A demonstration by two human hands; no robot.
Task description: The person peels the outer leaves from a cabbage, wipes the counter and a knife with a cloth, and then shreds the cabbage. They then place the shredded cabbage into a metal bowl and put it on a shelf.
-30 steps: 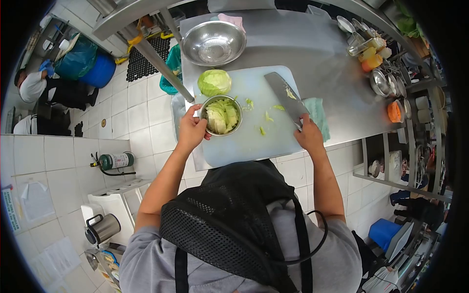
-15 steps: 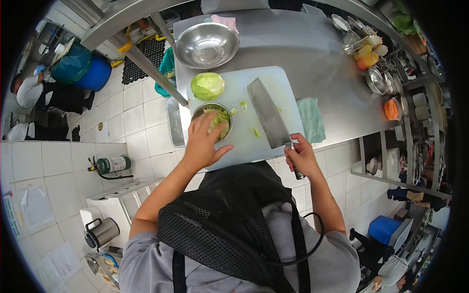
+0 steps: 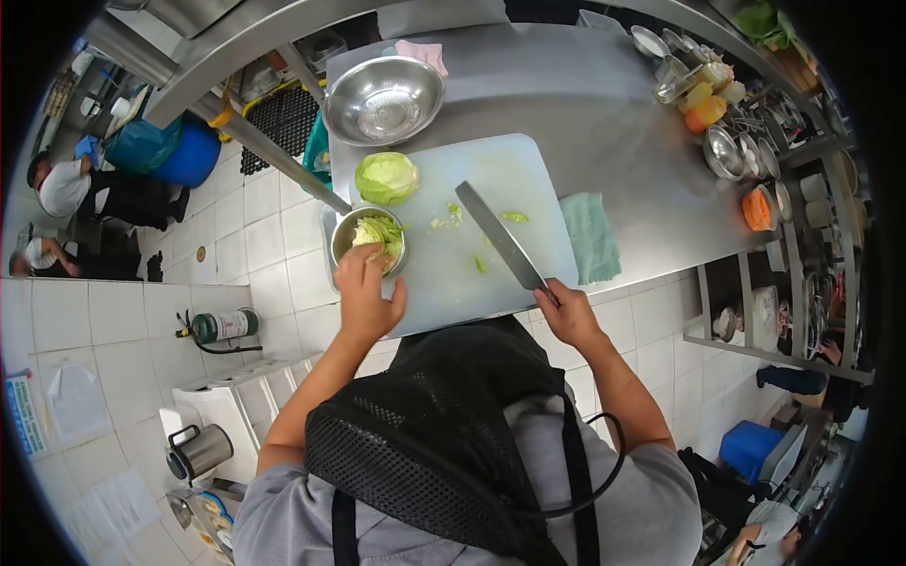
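My right hand [image 3: 566,309] is closed around the handle of a large cleaver [image 3: 495,231], whose blade slants up and left over the white cutting board [image 3: 444,297]. The blade is seen nearly edge-on. My left hand [image 3: 366,297] rests its fingers at the near side of a small metal bowl [image 3: 400,262], over the cut cabbage [image 3: 377,229] inside. Its thumb stands apart from the fingers; the fingertips are partly hidden. Behind the bowl, a cut piece of green cabbage [image 3: 386,178] sits on the board. Small green scraps [image 3: 451,213] lie near the blade.
A large metal colander [image 3: 383,101] stands behind the board, with a pink cloth [image 3: 422,55] beyond it. A green cloth [image 3: 592,238] lies to the board's right. Metal bowls [image 3: 724,153] and containers line the right side. A metal post [image 3: 274,156] rises at the left.
The bowl has shifted left on the board with my left hand at it. My right hand has turned the cleaver from showing its broad face to nearly edge-on. The view has shifted slightly.
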